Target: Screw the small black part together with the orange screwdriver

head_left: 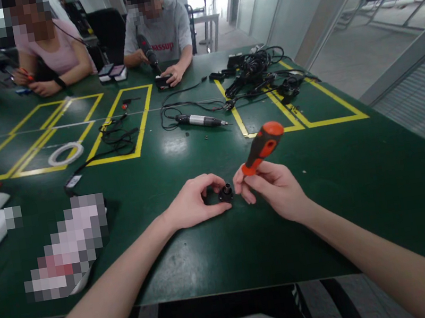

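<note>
Head view: a black part [226,195], likely light, stiff, best rim-held, is half-ringed by the left hand [192,203], grip unclear; at its two o'clock, a screwdriver [263,146] is held by the right hand [279,188].

This strikes me as a small assembly workshop set up in an office-like room: the long green counter [361,183] is marked off with yellow rectangles [338,121] and carries a corded electric screwdriver [198,120] and a heap of black cables [249,70], with an orange-and-black screwdriver [261,147] held over it. Across from it, a person in a grey T-shirt [176,33] grips a power driver [147,51]. A black office chair [109,30] and a glass partition [333,1] give the office look.
</note>
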Tool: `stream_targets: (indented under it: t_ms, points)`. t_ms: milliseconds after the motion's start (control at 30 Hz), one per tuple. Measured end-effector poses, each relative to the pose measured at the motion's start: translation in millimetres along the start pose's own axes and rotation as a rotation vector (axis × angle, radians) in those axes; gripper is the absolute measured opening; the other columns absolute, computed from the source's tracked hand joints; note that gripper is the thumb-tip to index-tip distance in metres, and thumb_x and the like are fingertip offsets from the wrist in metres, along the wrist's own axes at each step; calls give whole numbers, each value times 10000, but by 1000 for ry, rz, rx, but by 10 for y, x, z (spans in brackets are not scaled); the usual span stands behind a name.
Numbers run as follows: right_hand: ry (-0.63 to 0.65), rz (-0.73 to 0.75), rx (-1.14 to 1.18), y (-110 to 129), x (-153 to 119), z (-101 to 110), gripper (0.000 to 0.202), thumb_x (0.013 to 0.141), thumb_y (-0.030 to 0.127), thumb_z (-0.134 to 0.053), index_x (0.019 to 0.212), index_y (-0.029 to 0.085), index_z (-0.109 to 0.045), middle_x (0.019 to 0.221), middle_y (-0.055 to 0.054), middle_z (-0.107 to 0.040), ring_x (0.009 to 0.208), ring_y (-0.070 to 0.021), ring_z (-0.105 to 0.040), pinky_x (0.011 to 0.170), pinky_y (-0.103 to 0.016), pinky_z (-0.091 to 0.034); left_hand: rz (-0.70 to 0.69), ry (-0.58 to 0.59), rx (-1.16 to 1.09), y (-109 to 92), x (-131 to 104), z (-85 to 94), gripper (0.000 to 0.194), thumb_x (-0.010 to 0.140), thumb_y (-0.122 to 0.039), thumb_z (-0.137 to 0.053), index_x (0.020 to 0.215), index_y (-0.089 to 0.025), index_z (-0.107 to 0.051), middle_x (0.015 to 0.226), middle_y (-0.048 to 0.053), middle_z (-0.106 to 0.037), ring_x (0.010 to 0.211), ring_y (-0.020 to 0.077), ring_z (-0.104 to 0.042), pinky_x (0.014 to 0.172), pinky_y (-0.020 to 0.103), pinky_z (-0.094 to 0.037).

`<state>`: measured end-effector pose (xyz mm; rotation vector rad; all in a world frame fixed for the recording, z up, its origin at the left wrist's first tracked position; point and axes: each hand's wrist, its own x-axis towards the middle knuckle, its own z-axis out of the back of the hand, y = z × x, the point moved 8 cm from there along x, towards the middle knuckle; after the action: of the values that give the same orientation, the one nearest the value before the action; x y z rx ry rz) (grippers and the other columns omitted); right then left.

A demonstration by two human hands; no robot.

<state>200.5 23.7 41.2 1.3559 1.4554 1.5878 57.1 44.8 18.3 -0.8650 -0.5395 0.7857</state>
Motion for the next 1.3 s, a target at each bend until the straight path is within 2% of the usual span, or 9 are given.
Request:
stream_targets:
  t_ms: [167, 267, 400, 500, 700, 833, 1067, 1200, 1300]
  points:
    - [-43, 58, 72, 29, -12, -31, 259, 931, 417, -787, 1049, 255, -623, 808, 12, -695, 621, -125, -585, 586, -267, -496, -3, -12, -3, -10, 6, 17, 364, 769, -315, -831, 1084, -197, -691, 993, 21, -717, 851, 165, -625, 736, 277, -482]
    - [-40, 63, 60, 50, -6, -42, 206, 949, 376, -773, 927, 245, -616, 747, 18, -692, 582, -111, -562, 566, -251, -474, 2, -5, -33, -18, 9, 20, 420, 745, -323, -850, 1097, -188, -666, 1008, 24, -710, 853, 164, -617, 712, 268, -470]
    - [-70, 92, -35, 103, 1, 1, 221, 911, 348, -806, 777, 217, -689, 796, -15, -688, 621, -123, -577, 586, -280, -504, 10, 10, -22, -19, 8, 9, 338, 766, -317, -815, 1044, -186, -676, 970, 17, -719, 826, 157, -608, 732, 278, -468]
    - [-112, 100, -85, 123, -4, 52, 172, 836, 316, -872, 772, 220, -744, 839, -23, -695, 683, -144, -612, 611, -294, -534, 12, 7, -10, -10, 8, 8, 312, 779, -331, -797, 1034, -190, -685, 958, 15, -727, 812, 157, -607, 739, 283, -468]
    - [-228, 128, -212, 155, -45, 134, 207, 743, 277, -931, 729, 211, -735, 694, 9, -708, 602, -142, -640, 588, -281, -565, -12, 1, -18, -17, 9, 10, 315, 785, -335, -797, 1036, -174, -693, 957, 19, -729, 807, 153, -610, 730, 279, -464]
    - [-302, 225, -339, 252, -99, 152, 152, 779, 194, -883, 771, 221, -733, 701, 11, -730, 594, -146, -653, 608, -289, -593, -8, -2, -7, -23, 4, 13, 310, 788, -347, -788, 1031, -180, -693, 961, 20, -731, 808, 155, -615, 728, 281, -474]
    - [-196, 299, -453, 329, -110, 52, 120, 860, 132, -781, 789, 221, -741, 708, 0, -733, 605, -158, -661, 595, -303, -569, -10, 7, -9, -20, 8, 7, 319, 800, -349, -780, 1050, -172, -691, 928, 15, -718, 789, 146, -605, 728, 273, -470]
    - [-101, 254, -376, 276, -95, -15, 127, 967, 145, -652, 914, 216, -743, 740, 0, -741, 569, -136, -678, 594, -292, -584, -16, 12, -26, -18, 8, -3, 295, 802, -339, -782, 1027, -172, -693, 929, 9, -702, 774, 134, -591, 722, 266, -452]
    - [-84, 206, -278, 221, -101, -30, 56, 973, 213, -681, 1020, 210, -711, 872, -39, -788, 633, -149, -735, 646, -306, -633, -27, 10, -30, -27, 7, -6, 277, 806, -330, -783, 1013, -170, -693, 919, 3, -694, 761, 128, -580, 717, 263, -446]
